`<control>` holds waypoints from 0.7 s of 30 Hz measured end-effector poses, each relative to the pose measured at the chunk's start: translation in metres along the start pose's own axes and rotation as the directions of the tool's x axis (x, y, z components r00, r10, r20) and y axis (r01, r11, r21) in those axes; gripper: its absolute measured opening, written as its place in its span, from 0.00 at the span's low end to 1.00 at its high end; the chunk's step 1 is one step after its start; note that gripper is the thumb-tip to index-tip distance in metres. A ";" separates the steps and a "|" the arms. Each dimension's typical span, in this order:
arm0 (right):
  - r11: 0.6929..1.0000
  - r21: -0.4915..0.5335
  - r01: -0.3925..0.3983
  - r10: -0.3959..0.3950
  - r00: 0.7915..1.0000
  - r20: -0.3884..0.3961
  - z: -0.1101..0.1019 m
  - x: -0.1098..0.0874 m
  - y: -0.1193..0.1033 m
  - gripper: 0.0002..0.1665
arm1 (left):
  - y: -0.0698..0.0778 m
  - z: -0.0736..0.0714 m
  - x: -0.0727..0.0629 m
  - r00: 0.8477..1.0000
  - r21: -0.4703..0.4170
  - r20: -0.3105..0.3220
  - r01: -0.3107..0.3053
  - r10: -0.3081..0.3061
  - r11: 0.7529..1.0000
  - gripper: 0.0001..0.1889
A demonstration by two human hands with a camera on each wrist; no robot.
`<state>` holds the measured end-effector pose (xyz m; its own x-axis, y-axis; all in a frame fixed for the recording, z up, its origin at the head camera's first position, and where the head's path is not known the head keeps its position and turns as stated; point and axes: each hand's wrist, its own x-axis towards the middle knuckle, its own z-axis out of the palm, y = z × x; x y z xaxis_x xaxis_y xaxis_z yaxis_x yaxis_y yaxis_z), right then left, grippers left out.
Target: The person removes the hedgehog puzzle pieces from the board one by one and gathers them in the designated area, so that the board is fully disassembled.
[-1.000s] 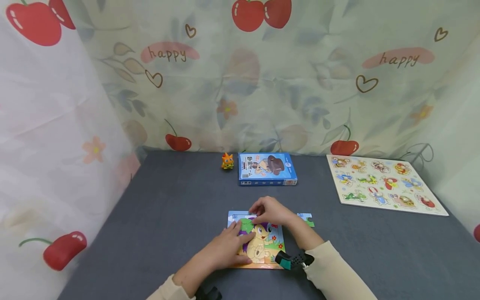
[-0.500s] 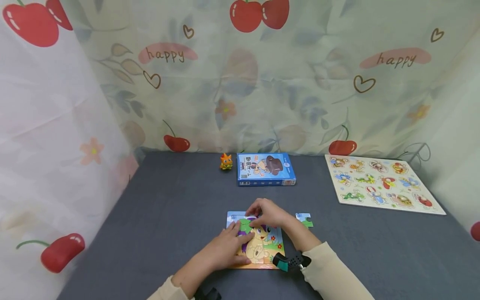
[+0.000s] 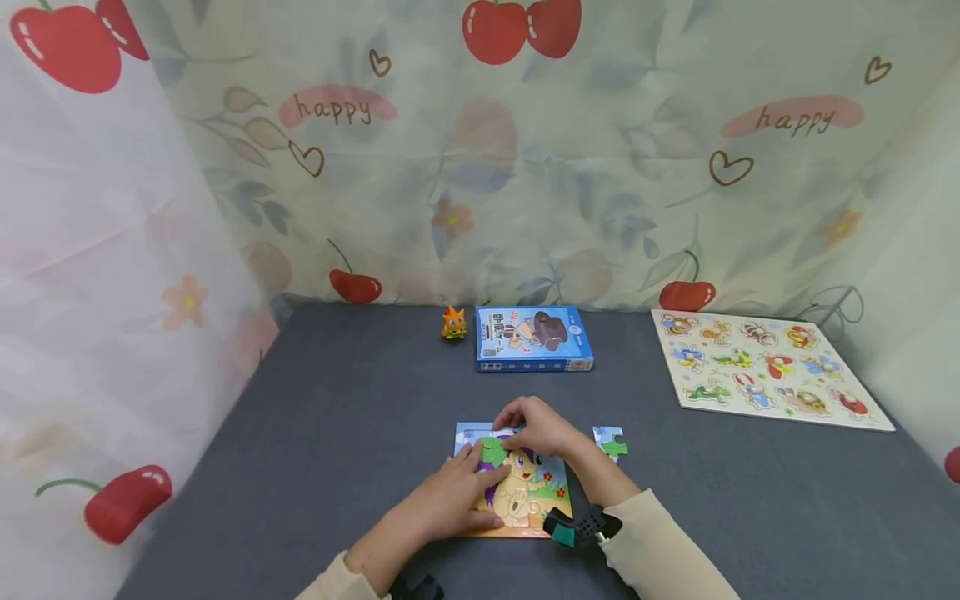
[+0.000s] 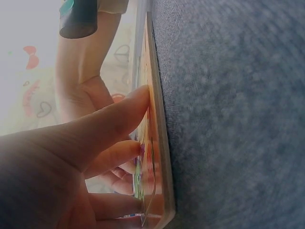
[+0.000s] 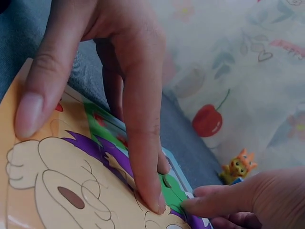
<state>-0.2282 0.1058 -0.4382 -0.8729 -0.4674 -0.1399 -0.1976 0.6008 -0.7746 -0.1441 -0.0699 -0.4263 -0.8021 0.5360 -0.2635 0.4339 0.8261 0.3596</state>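
A picture puzzle (image 3: pixel 517 500) showing a cream cartoon animal with purple hair lies flat before the person. The left hand (image 3: pixel 457 492) rests on its left part, fingers spread; in the right wrist view the left thumb (image 5: pixel 33 109) touches the orange lower part. At the top edge, the right hand (image 3: pixel 536 425) pinches a purple-and-white puzzle piece (image 5: pixel 196 222), mostly hidden by its fingers. Its thumb is right beside a green patch (image 3: pixel 492 451) of the picture. In the left wrist view, the wooden board (image 4: pixel 159 143) appears edge-on beneath the left hand (image 4: pixel 66 152).
A loose blue-and-green puzzle piece (image 3: pixel 611 441) lies right of the board, beyond the right forearm. Farther back are a small orange toy figure (image 3: pixel 453 323) and a blue box (image 3: pixel 535 340). An insect picture board (image 3: pixel 772 371) lies at the right. Printed curtains (image 3: pixel 495 167) enclose the dark table.
The right hand has shifted slightly left along the top of the puzzle. The left hand stays in place on it, and the loose piece has not moved.
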 end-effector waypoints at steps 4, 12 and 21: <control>1.000 0.005 -0.012 0.012 1.000 -0.005 0.000 -0.001 0.000 0.10 | 0.001 -0.001 0.000 1.000 -0.003 0.006 0.005 -0.005 1.000 0.33; 0.999 -0.004 -0.055 0.054 0.997 -0.053 -0.004 -0.002 0.002 0.05 | 0.001 -0.002 0.000 1.000 -0.014 0.014 0.023 -0.023 1.000 0.33; 0.997 -0.016 -0.079 0.078 0.994 -0.075 -0.007 -0.003 0.005 0.04 | 0.001 0.000 0.001 1.000 -0.009 0.011 0.027 -0.027 1.000 0.34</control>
<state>-0.2296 0.1146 -0.4376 -0.9168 -0.3689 -0.1529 -0.1347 0.6460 -0.7514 -0.1447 -0.0687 -0.4267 -0.8092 0.5150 -0.2827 0.4081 0.8390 0.3599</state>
